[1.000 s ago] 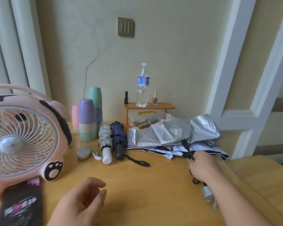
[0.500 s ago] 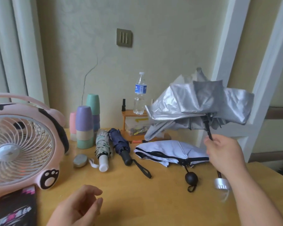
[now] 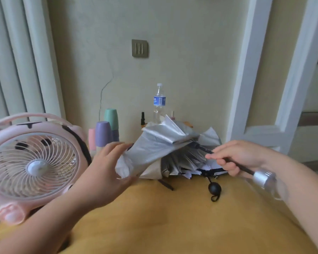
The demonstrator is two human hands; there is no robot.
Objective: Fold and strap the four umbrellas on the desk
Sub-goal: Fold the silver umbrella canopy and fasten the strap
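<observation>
Silver umbrella (image 3: 173, 142) held half-collapsed just above yellow desk (image 3: 173, 226), right hand (image 3: 240, 156) curled round its black shaft (image 3: 244, 169), left hand (image 3: 106, 167) clasping the crumpled canopy (image 3: 151, 154) between fingers and thumb, white umbrella (image 3: 206, 169) lying beneath.

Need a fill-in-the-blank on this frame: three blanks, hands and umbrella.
1. The right hand grips the silver umbrella by its thin black ____.
2. The left hand holds that umbrella's crumpled ____.
3. The fan beside the left hand is ____ in colour.
Missing words: shaft; canopy; pink.
</observation>
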